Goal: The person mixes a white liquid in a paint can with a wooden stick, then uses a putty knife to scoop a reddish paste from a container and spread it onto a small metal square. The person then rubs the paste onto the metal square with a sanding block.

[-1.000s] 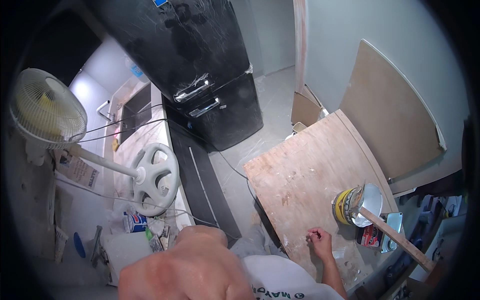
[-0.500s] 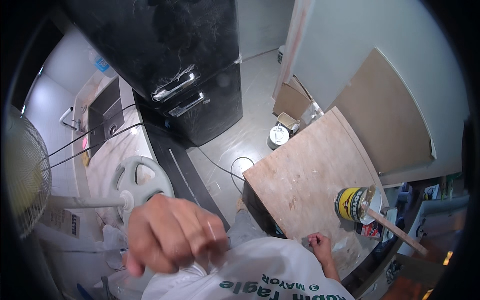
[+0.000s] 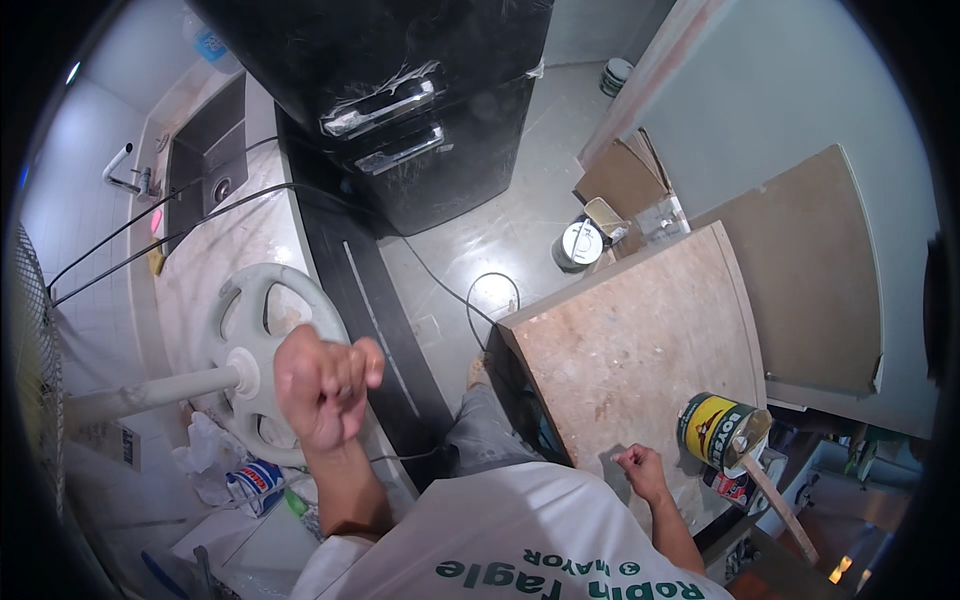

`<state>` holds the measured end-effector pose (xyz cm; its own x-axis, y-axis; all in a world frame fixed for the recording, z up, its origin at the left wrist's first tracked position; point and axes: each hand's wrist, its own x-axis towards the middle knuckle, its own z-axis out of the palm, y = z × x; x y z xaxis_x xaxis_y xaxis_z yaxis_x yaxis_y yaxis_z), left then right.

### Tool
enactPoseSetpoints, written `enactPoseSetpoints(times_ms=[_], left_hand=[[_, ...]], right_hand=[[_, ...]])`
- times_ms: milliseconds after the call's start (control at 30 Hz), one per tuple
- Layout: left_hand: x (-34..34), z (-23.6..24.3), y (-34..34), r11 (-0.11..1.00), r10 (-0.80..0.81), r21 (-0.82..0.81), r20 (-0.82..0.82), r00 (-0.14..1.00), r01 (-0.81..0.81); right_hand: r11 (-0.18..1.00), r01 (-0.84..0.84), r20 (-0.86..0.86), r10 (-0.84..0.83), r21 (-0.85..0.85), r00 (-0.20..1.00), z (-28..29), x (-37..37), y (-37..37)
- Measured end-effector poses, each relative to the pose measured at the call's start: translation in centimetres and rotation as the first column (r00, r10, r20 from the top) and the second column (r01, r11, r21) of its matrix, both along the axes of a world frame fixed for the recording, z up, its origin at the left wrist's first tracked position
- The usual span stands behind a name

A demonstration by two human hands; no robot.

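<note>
My left hand is raised, fingers curled into a fist with nothing seen in it. It is in front of the pale grey round base of a stand fan lying across the counter. Near the front edge of a worn wooden tabletop is my right hand, its fingers folded in and no object visible between them. To its right stands a paint can with a yellow and dark label. A flat wooden stick slants out from the can's smeared top.
A black refrigerator stands ahead, left of a white-lidded can and cardboard on the floor. A black cable loops across the floor. The marble counter holds a sink. Brown board leans against the wall.
My left hand has turned and drawn back from close to the camera, still in a fist. My right hand stays near the tabletop's edge. The whole view has shifted, showing less of the fan cage.
</note>
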<state>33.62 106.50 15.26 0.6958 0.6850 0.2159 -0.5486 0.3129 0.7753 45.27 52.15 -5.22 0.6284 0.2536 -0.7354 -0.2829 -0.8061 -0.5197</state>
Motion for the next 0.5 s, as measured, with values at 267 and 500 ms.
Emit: enactPoseSetpoints(times_ms=[267,500], left_hand=[[-0.7,-18.1,-4.6,0.53,-0.172,-0.169,-0.981,-0.09,0.831],[-8.4,-21.3,-16.0,-0.14,-0.127,-0.706,-0.682,-0.72,0.694]], right_hand=[[0.957,-0.237,-0.311,0.177,-0.168,0.934,1.4,-8.3,-11.7],[0.975,0.167,-0.4,-0.212,-0.146,0.892,-0.1,-13.4,-13.4]])
